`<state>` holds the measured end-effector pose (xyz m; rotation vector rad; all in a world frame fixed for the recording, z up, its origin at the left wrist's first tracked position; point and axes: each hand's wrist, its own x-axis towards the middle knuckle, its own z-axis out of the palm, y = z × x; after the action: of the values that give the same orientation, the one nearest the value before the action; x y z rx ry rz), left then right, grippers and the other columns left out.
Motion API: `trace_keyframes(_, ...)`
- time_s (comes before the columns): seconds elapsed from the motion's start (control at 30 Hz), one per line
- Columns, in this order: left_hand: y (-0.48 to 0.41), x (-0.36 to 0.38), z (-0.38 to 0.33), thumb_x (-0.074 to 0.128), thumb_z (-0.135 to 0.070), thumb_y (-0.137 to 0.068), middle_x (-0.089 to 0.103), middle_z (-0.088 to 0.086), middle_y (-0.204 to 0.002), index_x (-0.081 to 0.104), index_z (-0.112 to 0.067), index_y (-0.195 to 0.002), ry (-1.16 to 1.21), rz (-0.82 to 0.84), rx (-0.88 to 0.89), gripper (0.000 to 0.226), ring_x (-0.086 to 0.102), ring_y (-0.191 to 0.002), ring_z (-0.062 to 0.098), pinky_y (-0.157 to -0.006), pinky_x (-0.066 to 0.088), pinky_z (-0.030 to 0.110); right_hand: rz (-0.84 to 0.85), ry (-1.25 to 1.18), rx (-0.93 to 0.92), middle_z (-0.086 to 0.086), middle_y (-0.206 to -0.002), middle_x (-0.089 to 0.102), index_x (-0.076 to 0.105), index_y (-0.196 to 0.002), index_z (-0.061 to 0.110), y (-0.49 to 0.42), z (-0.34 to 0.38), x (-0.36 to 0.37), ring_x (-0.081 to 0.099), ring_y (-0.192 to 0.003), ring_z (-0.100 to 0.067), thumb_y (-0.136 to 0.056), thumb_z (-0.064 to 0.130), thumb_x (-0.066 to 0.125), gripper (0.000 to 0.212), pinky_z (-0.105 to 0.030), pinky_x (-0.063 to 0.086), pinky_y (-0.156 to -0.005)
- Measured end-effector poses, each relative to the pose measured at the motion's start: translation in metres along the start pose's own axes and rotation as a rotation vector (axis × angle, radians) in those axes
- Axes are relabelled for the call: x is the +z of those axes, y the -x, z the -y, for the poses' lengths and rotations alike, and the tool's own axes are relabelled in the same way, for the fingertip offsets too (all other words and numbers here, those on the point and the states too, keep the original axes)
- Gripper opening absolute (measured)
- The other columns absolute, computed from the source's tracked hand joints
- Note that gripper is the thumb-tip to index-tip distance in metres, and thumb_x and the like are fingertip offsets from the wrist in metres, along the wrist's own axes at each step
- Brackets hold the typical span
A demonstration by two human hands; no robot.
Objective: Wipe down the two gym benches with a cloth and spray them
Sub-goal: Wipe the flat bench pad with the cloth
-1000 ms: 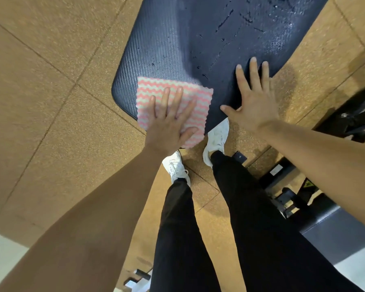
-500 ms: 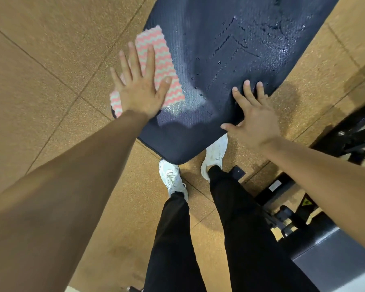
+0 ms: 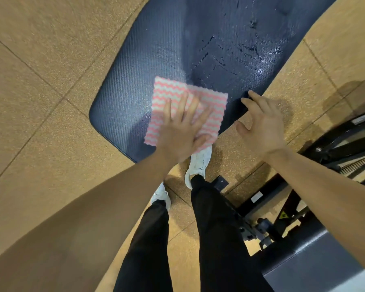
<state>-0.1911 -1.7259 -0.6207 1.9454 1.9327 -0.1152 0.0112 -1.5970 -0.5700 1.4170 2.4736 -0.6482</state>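
Under the left hand, a pink-and-white zigzag cloth, spread flat on the near end of the dark blue bench. Left hand open, palm down, fingers straight and spread, pressing the cloth onto the padding; blurred at the fingertips. Cloth showing beyond the fingertips and to either side of the hand, its near right corner just past the bench's near edge, by the thumb.

Just to the right of that hand, apart from the cloth, the right hand: holding nothing, fingers loosely bent, tips touching the bench's right edge, thumb off the padding, over the tan tiled floor.

Beyond both hands, farther up the bench, a wet patch of beads and streaks, glinting, straight ahead of the right hand's fingertips. Ahead and to the left of the left hand, ribbed padding, duller and drier-looking.

Below the wrists, white shoes on the floor, the right one's toe hidden behind the cloth, and black trousers running down to the bottom edge.

Right of the right forearm, a black metal frame with a coil spring. Nearer the body on that side, a yellow warning sticker on the frame and the corner of a second dark bench pad.
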Motion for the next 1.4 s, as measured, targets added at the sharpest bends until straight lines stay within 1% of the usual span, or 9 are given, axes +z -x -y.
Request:
trace_keyframes(0.23, -0.012, -0.003, 0.019, 0.021, -0.079, -0.096, -0.001, 0.007, -0.173, 0.009, -0.037, -0.164, -0.078, 0.063, 0.084, 0.080, -0.004, -0.158, 0.041, -0.121, 0.002, 0.069, 0.012, 0.021, 0.098, -0.001, -0.171, 0.009, 0.014, -0.162, 0.016, -0.044, -0.017, -0.018, 0.004, -0.158, -0.023, -0.093, 0.046, 0.068, 0.093, -0.047, 0.015, -0.127)
trace_keyframes(0.3, -0.028, -0.011, 0.035, 0.029, -0.079, -0.094, -0.001, 0.008, -0.173, 0.012, -0.038, -0.163, -0.070, 0.045, -0.028, 0.082, -0.002, -0.157, 0.043, -0.120, 0.003, 0.072, 0.049, 0.095, 0.059, -0.004, -0.171, 0.006, 0.015, -0.162, 0.016, -0.053, -0.021, -0.021, 0.001, -0.158, -0.025, -0.090, 0.053, 0.068, 0.096, -0.048, 0.012, -0.127)
trace_keyframes(0.4, -0.058, -0.027, 0.066, 0.029, -0.079, -0.093, -0.006, 0.007, -0.173, -0.001, -0.040, -0.163, -0.033, 0.017, -0.227, 0.085, -0.005, -0.156, 0.045, -0.118, 0.003, 0.075, 0.091, 0.145, 0.027, -0.004, -0.171, 0.002, 0.013, -0.162, 0.018, -0.060, -0.028, -0.027, -0.003, -0.158, -0.026, -0.088, 0.059, 0.067, 0.101, -0.048, 0.009, -0.128)
trace_keyframes(0.57, -0.109, -0.056, 0.095, 0.021, -0.082, -0.093, -0.009, 0.012, -0.172, -0.004, -0.038, -0.163, 0.066, -0.006, -0.466, 0.086, -0.008, -0.153, 0.052, -0.113, 0.001, 0.080, 0.083, 0.049, 0.035, -0.004, -0.171, 0.001, 0.012, -0.163, 0.017, -0.075, -0.039, -0.040, -0.002, -0.158, -0.023, -0.093, 0.048, 0.068, 0.095, -0.046, 0.006, -0.128)
trace_keyframes(0.7, -0.124, -0.059, 0.090, 0.017, -0.081, -0.094, -0.007, 0.017, -0.171, -0.003, -0.032, -0.164, 0.094, -0.048, -0.555, 0.087, -0.007, -0.153, 0.053, -0.114, 0.000, 0.079, 0.086, -0.012, 0.051, -0.002, -0.171, 0.005, 0.017, -0.162, 0.018, -0.079, -0.043, -0.039, 0.001, -0.158, -0.021, -0.094, 0.044, 0.068, 0.089, -0.046, 0.012, -0.128)
trace_keyframes(0.8, -0.119, -0.055, 0.074, 0.016, -0.077, -0.097, -0.001, 0.022, -0.170, 0.001, -0.027, -0.165, 0.029, -0.054, -0.479, 0.085, -0.001, -0.153, 0.054, -0.115, 0.003, 0.078, 0.080, -0.032, 0.056, -0.001, -0.171, 0.008, 0.020, -0.162, 0.018, -0.080, -0.042, -0.038, 0.003, -0.158, -0.020, -0.093, 0.043, 0.070, 0.089, -0.045, 0.014, -0.128)
trace_keyframes(1.0, -0.100, -0.033, 0.006, 0.012, -0.071, -0.100, -0.004, 0.023, -0.170, -0.001, -0.025, -0.164, -0.023, 0.023, -0.126, 0.080, -0.003, -0.154, 0.052, -0.118, 0.003, 0.075, 0.097, -0.092, 0.053, 0.001, -0.170, 0.016, 0.029, -0.160, 0.019, -0.082, -0.052, -0.044, 0.007, -0.157, -0.019, -0.089, 0.039, 0.076, 0.087, -0.044, 0.021, -0.126)
trace_keyframes(1.17, -0.081, -0.024, -0.027, 0.018, -0.073, -0.099, -0.011, 0.018, -0.170, -0.007, -0.023, -0.164, -0.008, 0.116, -0.015, 0.085, -0.009, -0.155, 0.048, -0.119, 0.002, 0.073, 0.130, -0.089, 0.035, 0.001, -0.169, 0.017, 0.030, -0.159, 0.020, -0.084, -0.053, -0.048, 0.009, -0.157, -0.020, -0.089, 0.037, 0.076, 0.086, -0.044, 0.021, -0.126)
trace_keyframes(1.4, -0.106, -0.047, 0.013, 0.029, -0.085, -0.088, -0.013, 0.003, -0.172, -0.003, -0.041, -0.162, 0.012, 0.193, 0.014, 0.092, -0.015, -0.155, 0.043, -0.116, -0.008, 0.074, 0.136, -0.053, 0.043, -0.003, -0.168, 0.021, 0.033, -0.158, 0.018, -0.087, -0.052, -0.051, 0.013, -0.156, -0.025, -0.087, 0.039, 0.078, 0.086, -0.049, 0.019, -0.126)
